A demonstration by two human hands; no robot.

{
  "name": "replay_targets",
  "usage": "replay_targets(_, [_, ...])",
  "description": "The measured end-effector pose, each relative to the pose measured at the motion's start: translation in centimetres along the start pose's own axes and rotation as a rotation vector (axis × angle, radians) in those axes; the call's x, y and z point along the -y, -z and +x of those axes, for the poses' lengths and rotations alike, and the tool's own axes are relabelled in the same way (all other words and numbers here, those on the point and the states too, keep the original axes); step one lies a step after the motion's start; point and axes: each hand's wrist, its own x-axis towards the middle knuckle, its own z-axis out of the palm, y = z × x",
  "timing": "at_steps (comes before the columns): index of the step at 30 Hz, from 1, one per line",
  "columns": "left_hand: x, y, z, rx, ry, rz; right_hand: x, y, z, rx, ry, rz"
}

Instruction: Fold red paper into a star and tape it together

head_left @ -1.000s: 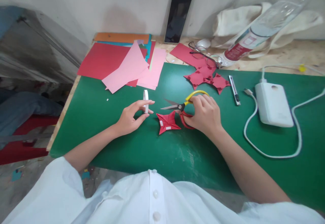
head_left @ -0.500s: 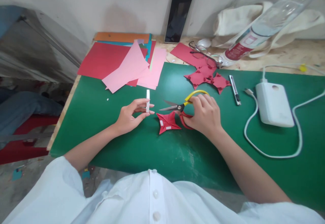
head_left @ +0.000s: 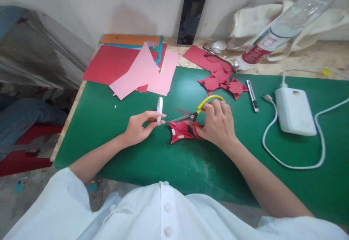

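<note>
My left hand (head_left: pixel 140 125) pinches a narrow white strip (head_left: pixel 159 105) upright between thumb and fingertips, just left of the scissors' blades. My right hand (head_left: pixel 218 122) grips a pair of scissors (head_left: pixel 191 116) with one yellow and one red handle, blades open and pointing left towards the strip. A folded red paper star (head_left: pixel 178 131) with small white patches lies on the green mat (head_left: pixel 136 149) directly under the scissors and touches my right fingers.
Pink and red paper sheets (head_left: pixel 136 69) lie at the back left. More folded red stars (head_left: pixel 223 82), glasses, a craft knife (head_left: pixel 251 95), a plastic bottle (head_left: pixel 278 29), a phone (head_left: pixel 192 13) leaning on the wall and a white power bank (head_left: pixel 294 111) with cable sit to the right.
The white strip has gone from a curled loop to a straighter piece. The scissors shifted slightly left and down over the red star, closer to the strip.
</note>
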Motion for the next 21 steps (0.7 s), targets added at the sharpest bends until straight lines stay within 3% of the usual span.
replay_targets(7, [0.1,-0.1,-0.1,0.023,-0.033,0.03,1.0,0.4,-0.3,-0.004,0.018,0.015])
replay_targets(21, [0.3,-0.5,0.1,0.09,-0.263,0.222,2.5,0.7,-0.2,-0.247,0.067,-0.174])
